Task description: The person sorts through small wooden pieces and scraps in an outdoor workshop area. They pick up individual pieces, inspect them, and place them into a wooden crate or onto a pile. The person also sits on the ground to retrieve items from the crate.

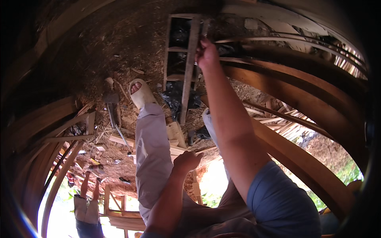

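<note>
My right arm reaches far forward, and my right hand [207, 54] is closed at the long rail of a narrow wooden frame [189, 67] with crosspieces like a ladder. Its fingers curl against the rail's right side; their far side is dim. Black plastic sheeting [174, 97] shows in and below the frame. My left hand [188, 161] is a loose fist above the ground between my legs, with the thumb toward the right. Nothing sticks out of it. Beneath it lie short pale wood pieces [176, 135].
Long curved brown boards [285, 87] crowd the right side, with thin sticks [291, 129] beneath. A dark-bladed tool [112, 99] lies left of my sandalled foot [142, 94]. Wood chips cover the ground. Another person [86, 210] stands at the lower left, near leaning boards [59, 174].
</note>
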Action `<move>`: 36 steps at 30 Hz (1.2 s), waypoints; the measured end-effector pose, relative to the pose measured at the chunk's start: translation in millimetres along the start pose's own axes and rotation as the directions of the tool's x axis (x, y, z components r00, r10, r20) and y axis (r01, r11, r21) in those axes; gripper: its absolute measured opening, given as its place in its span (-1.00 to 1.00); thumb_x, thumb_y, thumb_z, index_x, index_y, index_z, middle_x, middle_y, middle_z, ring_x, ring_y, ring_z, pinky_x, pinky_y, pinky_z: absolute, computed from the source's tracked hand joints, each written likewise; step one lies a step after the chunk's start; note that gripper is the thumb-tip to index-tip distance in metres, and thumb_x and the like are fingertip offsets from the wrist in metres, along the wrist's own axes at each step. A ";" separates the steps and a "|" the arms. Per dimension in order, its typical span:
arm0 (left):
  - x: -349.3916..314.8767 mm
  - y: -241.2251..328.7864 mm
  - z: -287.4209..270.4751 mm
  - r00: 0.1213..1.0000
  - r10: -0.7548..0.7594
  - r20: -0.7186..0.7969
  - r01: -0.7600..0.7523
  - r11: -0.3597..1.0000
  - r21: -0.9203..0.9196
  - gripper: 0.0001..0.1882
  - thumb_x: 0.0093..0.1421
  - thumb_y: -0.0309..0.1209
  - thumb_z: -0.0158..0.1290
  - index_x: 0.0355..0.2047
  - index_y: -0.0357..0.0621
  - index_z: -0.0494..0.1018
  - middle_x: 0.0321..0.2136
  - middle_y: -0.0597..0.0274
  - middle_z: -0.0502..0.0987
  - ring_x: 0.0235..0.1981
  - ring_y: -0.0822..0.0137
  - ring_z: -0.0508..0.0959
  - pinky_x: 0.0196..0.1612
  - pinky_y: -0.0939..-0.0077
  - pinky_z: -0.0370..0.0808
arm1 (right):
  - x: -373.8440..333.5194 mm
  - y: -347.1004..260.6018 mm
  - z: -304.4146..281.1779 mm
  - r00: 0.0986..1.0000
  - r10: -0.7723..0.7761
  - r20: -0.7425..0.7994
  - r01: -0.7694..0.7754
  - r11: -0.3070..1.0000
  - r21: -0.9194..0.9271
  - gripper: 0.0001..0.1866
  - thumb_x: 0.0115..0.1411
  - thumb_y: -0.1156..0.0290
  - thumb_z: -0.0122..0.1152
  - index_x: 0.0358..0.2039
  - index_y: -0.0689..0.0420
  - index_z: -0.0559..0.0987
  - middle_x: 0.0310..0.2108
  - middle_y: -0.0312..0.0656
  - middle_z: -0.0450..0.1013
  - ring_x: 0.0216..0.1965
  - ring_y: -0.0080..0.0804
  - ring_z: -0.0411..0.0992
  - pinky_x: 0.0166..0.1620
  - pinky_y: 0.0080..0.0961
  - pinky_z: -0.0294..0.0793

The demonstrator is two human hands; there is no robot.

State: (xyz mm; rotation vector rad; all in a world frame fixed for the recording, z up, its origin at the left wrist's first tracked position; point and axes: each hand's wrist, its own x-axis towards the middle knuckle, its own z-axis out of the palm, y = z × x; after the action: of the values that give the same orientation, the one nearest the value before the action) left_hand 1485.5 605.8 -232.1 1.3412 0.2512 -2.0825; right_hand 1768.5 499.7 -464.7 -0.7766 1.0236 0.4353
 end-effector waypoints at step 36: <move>-29.2 -14.7 -75.1 0.697 -0.042 -0.716 -0.705 -0.225 -0.673 -0.59 0.52 -0.24 -0.20 0.06 -0.34 0.45 -0.24 0.24 0.55 -0.31 0.52 0.48 -0.19 0.57 0.47 | -254.8 21.0 59.7 0.863 0.480 0.158 0.329 -0.296 -0.897 -0.85 0.13 0.39 0.24 -0.32 0.16 0.64 -0.38 -0.05 0.58 -0.34 -0.07 0.59 -0.20 -0.21 0.56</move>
State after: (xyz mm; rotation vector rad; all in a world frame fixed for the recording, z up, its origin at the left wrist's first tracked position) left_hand 1540.7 665.1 -243.9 0.6281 1.2253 -0.3371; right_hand 1670.2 565.1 -230.2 -2.0114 -0.2150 1.7372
